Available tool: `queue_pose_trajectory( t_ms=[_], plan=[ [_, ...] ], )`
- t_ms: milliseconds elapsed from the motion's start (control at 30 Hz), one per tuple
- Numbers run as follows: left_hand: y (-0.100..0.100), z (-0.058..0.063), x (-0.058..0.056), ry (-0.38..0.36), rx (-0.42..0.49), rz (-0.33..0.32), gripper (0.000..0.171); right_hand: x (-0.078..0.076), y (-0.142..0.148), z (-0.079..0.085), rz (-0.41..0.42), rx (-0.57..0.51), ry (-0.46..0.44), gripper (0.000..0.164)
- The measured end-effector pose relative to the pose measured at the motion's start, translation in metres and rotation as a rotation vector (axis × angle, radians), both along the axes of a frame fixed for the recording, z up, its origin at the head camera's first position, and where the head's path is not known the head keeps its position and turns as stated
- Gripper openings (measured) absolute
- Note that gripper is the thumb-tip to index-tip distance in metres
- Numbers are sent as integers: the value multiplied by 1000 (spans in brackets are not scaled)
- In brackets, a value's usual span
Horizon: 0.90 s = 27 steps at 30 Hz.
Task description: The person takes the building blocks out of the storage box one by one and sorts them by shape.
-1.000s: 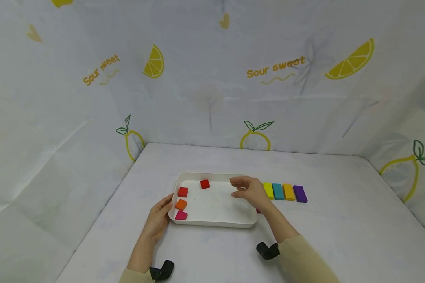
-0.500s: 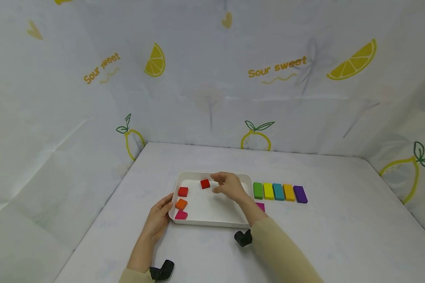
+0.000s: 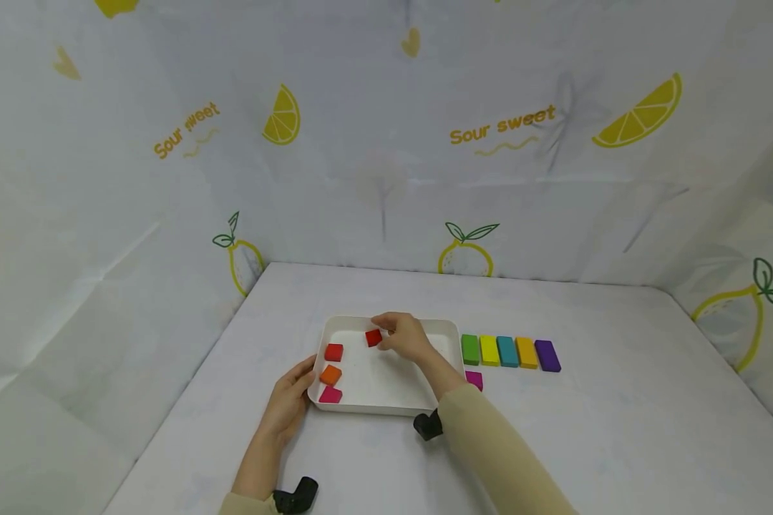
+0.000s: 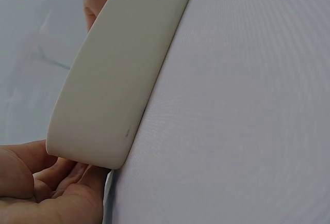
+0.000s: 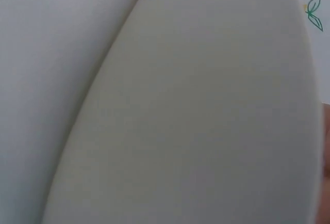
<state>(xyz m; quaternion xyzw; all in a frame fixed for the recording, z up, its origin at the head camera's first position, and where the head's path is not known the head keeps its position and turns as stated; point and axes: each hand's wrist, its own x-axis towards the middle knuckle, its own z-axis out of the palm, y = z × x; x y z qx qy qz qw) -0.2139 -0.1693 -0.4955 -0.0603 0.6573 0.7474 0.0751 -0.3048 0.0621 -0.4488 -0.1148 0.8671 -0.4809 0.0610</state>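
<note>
A shallow white tray (image 3: 386,410) lies on the table, and its outer wall (image 4: 111,79) fills much of the left wrist view. My left hand (image 3: 290,400) grips the tray's left side, fingers curled against its edge. Inside it, near the back wall, sits a small red block (image 3: 373,338). My right hand (image 3: 407,337) reaches over the tray with thumb and index finger on either side of that block, spread a little wider than it. Whether they touch it is hard to tell. Along the tray's left side lie a red block (image 3: 333,352), an orange block (image 3: 331,375) and a pinkish-red block (image 3: 331,395).
Right of the tray stands a row of flat blocks: green (image 3: 470,350), yellow (image 3: 489,350), teal (image 3: 507,351), orange-yellow (image 3: 526,352) and purple (image 3: 547,355). A magenta block (image 3: 474,380) lies close to the tray's right wall. A lemon-print curtain (image 3: 373,179) hangs behind the table.
My right hand has moved left over the tray, from its right edge to the red block at the back. The left hand and the blocks have stayed put.
</note>
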Motion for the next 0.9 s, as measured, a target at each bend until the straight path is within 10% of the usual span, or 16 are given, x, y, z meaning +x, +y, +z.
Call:
queue_pose_trajectory(
  t_ms=[900],
  plan=[
    [0, -1, 1, 11, -5, 2, 48, 0, -10, -13, -48, 4, 42, 40]
  ],
)
